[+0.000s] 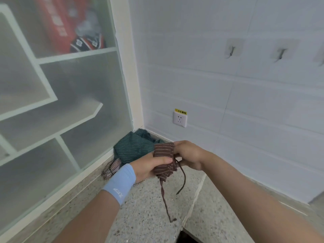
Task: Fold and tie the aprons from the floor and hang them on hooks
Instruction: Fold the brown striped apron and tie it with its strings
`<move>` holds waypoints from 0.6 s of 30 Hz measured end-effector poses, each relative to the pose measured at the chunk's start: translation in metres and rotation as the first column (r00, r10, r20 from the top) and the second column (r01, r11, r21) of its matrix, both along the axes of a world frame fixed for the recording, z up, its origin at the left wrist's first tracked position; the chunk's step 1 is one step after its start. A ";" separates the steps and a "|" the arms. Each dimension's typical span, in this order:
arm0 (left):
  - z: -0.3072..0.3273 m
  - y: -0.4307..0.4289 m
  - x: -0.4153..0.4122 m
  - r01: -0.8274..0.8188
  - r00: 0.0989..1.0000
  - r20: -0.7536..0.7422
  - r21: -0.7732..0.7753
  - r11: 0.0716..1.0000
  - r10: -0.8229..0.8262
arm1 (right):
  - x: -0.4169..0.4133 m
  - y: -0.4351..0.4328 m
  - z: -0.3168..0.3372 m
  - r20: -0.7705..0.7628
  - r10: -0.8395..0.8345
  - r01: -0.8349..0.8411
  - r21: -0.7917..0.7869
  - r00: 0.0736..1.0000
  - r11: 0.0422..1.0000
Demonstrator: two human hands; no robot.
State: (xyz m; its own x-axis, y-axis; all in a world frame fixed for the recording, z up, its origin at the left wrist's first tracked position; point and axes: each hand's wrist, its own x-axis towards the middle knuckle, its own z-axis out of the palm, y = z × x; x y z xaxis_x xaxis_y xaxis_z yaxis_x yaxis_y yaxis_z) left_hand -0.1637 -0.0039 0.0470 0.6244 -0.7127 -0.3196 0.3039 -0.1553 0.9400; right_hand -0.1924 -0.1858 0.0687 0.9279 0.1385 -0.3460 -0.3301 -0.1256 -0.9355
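Observation:
A brown striped apron (164, 155), folded into a small bundle, is held between both hands above the floor. My left hand (149, 166), with a light blue wristband, grips the bundle from the left. My right hand (189, 154) holds its right side, where the ties come out. Two dark ties (165, 199) hang down from the bundle. A green striped apron (133, 146) lies crumpled in the floor corner, and a small checked apron (111, 168) lies beside it. Two clear adhesive hooks (232, 50) (281, 53) are stuck on the white tiled wall above right.
A frosted glass partition (61, 102) with white shelves behind it stands at the left. A wall socket (179, 119) with a yellow label sits low on the tiled wall. The floor (149, 207) is speckled stone. A third hook (320, 57) shows at the right edge.

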 end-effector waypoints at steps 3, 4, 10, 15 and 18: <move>0.010 -0.001 0.002 -0.047 0.996 0.082 0.074 0.996 0.040 | -0.006 -0.003 0.011 -0.070 0.117 -0.113 0.056 0.991 0.992; 0.014 -0.002 0.003 -0.049 0.993 0.111 0.091 0.995 0.038 | -0.008 -0.001 0.014 -0.059 0.131 -0.131 0.009 0.990 0.991; 0.013 -0.006 0.000 -0.206 0.974 0.087 -0.046 0.977 0.209 | -0.002 0.008 0.013 0.137 -0.038 0.063 -0.178 0.990 0.982; 0.013 -0.002 -0.007 -0.192 0.979 0.071 -0.008 0.981 0.192 | -0.006 0.005 0.017 0.100 -0.052 0.075 -0.240 0.994 0.968; 0.015 0.006 0.000 -0.194 0.980 0.038 -0.063 0.979 0.197 | -0.010 0.003 0.022 0.098 -0.027 0.058 -0.328 0.995 0.943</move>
State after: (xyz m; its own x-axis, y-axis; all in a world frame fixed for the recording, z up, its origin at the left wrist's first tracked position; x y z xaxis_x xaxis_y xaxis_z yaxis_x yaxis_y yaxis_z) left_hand -0.1642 0.0020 0.0624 0.7659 -0.5922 -0.2504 0.2816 -0.0411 0.9586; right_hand -0.2019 -0.1825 0.0906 0.9601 -0.0093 -0.2794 -0.2573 -0.4198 -0.8704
